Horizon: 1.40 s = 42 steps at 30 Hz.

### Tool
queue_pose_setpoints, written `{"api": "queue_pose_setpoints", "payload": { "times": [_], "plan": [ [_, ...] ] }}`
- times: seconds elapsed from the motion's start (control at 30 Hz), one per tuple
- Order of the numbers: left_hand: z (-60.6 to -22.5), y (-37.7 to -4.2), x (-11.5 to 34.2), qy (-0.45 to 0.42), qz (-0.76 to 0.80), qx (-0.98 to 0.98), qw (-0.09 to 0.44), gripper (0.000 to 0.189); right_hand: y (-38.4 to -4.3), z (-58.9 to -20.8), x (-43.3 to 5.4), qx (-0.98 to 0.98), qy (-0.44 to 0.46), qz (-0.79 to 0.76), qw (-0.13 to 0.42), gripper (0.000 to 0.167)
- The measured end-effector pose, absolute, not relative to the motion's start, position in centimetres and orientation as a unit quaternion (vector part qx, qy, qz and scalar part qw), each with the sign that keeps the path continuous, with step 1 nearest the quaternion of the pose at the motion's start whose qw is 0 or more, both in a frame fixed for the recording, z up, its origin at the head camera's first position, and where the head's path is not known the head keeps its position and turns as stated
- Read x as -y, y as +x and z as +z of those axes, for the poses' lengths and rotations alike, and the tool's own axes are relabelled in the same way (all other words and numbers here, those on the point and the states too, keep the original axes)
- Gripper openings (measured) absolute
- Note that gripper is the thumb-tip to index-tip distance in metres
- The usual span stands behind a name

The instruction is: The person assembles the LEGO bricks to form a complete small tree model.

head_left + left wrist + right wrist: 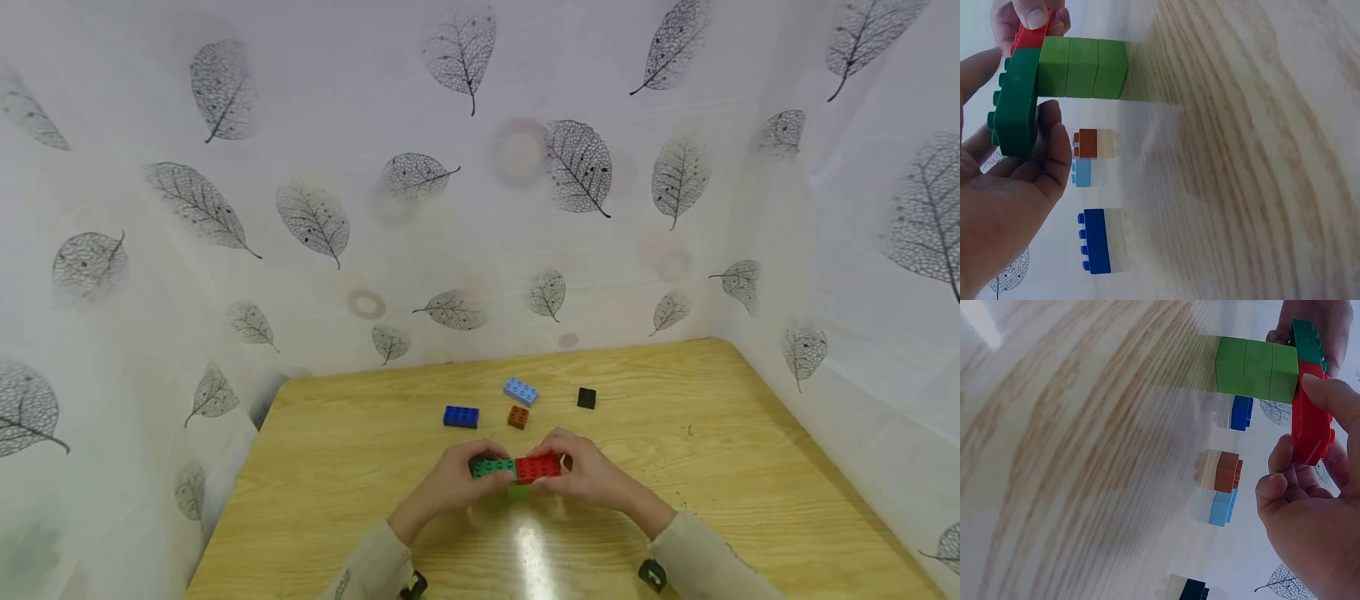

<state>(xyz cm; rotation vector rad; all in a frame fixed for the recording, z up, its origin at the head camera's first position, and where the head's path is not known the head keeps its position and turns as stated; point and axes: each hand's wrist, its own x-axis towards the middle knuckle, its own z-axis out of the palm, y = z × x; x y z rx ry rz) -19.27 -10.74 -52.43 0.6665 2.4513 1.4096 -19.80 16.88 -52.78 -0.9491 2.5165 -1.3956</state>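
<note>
A dark green building brick (1017,103) and a red building brick (1311,425) lie end to end on top of a short tower of light green bricks (1257,367). My left hand (457,477) grips the dark green brick, thumb on the near side and fingers on the far side. With thumb and fingers, my right hand (588,475) holds the red brick. Both bricks have their studs facing up and jut out sideways past the tower, which stands upright on the table. From the head view, the tower is mostly hidden beneath them.
Beyond the hands on the wooden table (337,450) lie a dark blue brick (461,417), a light blue brick (521,391), a small brown-orange brick (517,417) and a black brick (587,398). A leaf-patterned curtain (480,250) surrounds the table's back and sides.
</note>
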Motion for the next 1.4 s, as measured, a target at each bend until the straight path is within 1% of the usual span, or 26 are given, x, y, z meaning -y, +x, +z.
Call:
{"api": "queue_pose_setpoints", "payload": {
  "times": [0.13,0.27,0.5,0.63,1.0,1.2,1.4],
  "plan": [
    [-52.5,-20.1,11.4,0.229,0.485,-0.838,0.101,0.034,-19.7,-52.6,-16.8,-0.838,-0.304,-0.449,0.059,0.029],
    [-52.5,-21.2,12.5,0.203,0.493,-0.843,0.075,0.035,-19.7,-52.5,-16.8,-0.842,-0.3,-0.444,0.063,0.03],
    [-52.9,-23.4,14.0,0.151,0.508,-0.848,0.006,0.029,-19.8,-52.2,-16.7,-0.847,-0.287,-0.441,0.083,0.033],
    [-53.5,-24.2,14.7,0.136,0.507,-0.851,-0.016,0.031,-19.8,-52.3,-16.7,-0.848,-0.284,-0.439,0.086,0.034],
    [-54.9,-25.4,15.5,0.094,0.49,-0.866,-0.039,0.055,-19.9,-52.4,-16.8,-0.848,-0.283,-0.439,0.086,0.034],
    [-55.4,-25.7,15.5,0.052,0.5,-0.864,-0.017,0.058,-19.9,-52.4,-16.8,-0.85,-0.283,-0.435,0.087,0.034],
    [-55.7,-26.1,15.7,0.041,0.503,-0.863,0.002,0.064,-19.9,-52.4,-16.9,-0.852,-0.281,-0.432,0.087,0.034]
  ]
}}
